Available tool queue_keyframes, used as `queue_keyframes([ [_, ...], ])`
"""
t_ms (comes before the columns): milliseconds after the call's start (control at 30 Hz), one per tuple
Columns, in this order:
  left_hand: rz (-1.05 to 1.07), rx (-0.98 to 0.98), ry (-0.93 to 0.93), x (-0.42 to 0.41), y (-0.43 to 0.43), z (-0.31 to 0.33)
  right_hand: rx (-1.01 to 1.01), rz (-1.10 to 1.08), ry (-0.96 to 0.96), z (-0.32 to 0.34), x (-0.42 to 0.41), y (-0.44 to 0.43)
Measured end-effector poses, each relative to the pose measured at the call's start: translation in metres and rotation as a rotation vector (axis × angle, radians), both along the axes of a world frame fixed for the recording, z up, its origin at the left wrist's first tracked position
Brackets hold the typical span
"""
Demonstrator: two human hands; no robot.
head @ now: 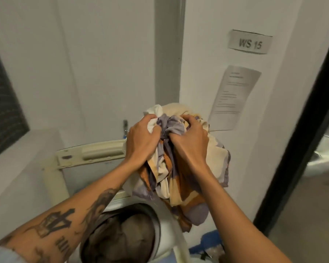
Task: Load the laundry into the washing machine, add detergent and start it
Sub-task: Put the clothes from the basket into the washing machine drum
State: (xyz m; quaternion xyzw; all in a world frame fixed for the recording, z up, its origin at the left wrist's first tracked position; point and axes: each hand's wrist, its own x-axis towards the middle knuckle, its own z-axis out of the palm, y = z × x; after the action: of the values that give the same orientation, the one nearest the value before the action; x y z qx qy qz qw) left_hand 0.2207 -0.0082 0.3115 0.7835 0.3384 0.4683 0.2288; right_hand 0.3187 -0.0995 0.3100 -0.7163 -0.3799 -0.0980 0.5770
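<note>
A bundle of laundry (171, 173) in cream, orange and purple cloth hangs in the air, bunched at its top. My left hand (140, 141) grips the bunch from the left and my right hand (190, 141) grips it from the right. Below the bundle stands a top-loading washing machine (165, 230) with its round drum opening (122, 240) showing dark cloth inside. The machine's cream lid (89, 154) stands raised behind the drum. The bundle's lower end hangs just right of the opening.
White walls close in behind and on the left. A dark panel (4, 118) is at the far left. A sign reading WS 15 (250, 42) and a paper notice (233, 95) hang on the right wall. A dark door frame (300, 130) stands right. Something blue (207, 243) lies beside the machine.
</note>
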Motion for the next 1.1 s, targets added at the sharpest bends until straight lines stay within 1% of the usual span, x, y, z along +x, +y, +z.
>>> queue_keyframes([
  [100, 0.094, -0.035, -0.055, -0.049, 0.011, 0.006, 0.004, 0.096, -0.039, 0.016, -0.044, 0.025],
  [233, 0.212, -0.078, -0.109, -0.117, 0.027, -0.002, -0.009, 0.233, -0.074, 0.017, -0.105, 0.054],
  [367, 0.315, -0.127, -0.131, -0.166, 0.045, -0.024, -0.029, 0.335, -0.068, -0.001, -0.145, 0.085],
  [500, 0.399, -0.143, -0.11, -0.189, 0.063, -0.058, -0.06, 0.406, -0.056, -0.035, -0.166, 0.112],
  [600, 0.402, -0.168, -0.064, -0.188, 0.074, -0.098, -0.104, 0.416, 0.003, -0.081, -0.162, 0.124],
  [667, 0.363, -0.191, -0.036, -0.182, 0.079, -0.136, -0.15, 0.419, 0.046, -0.119, -0.154, 0.127],
  [833, 0.304, -0.374, 0.096, -0.159, 0.091, -0.257, -0.319, 0.433, 0.174, -0.234, -0.13, 0.136],
  [900, 0.286, -0.442, 0.149, -0.15, 0.093, -0.299, -0.341, 0.428, 0.172, -0.283, -0.122, 0.14],
  [1000, 0.278, -0.507, 0.145, -0.145, 0.099, -0.357, -0.405, 0.425, 0.126, -0.342, -0.117, 0.148],
  [1100, 0.259, -0.536, 0.188, -0.146, 0.108, -0.408, -0.527, 0.455, 0.176, -0.387, -0.118, 0.158],
])
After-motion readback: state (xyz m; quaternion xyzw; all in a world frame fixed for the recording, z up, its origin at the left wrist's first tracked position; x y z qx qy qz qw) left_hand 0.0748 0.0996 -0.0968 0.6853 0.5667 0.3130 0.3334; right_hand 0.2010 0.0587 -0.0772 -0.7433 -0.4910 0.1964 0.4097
